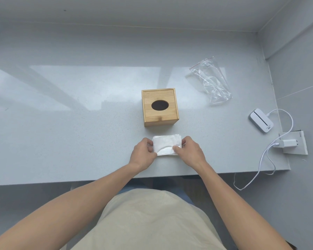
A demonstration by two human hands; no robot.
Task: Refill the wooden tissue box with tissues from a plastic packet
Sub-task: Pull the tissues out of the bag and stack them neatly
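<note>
A white stack of tissues (166, 144) lies on the grey counter just in front of the wooden tissue box (160, 107). My left hand (144, 156) grips the stack's left edge and my right hand (190, 152) grips its right edge, thumb on top. The box stands upright with its lid on, and its oval slot shows dark inside. An empty clear plastic zip packet (210, 81) with a red seal strip lies behind and to the right of the box.
A small white device (261, 120) with a cable sits at the counter's right side. A white charger (285, 143) is plugged into a socket plate near the right front corner. The counter's front edge (61, 182) runs close to my body.
</note>
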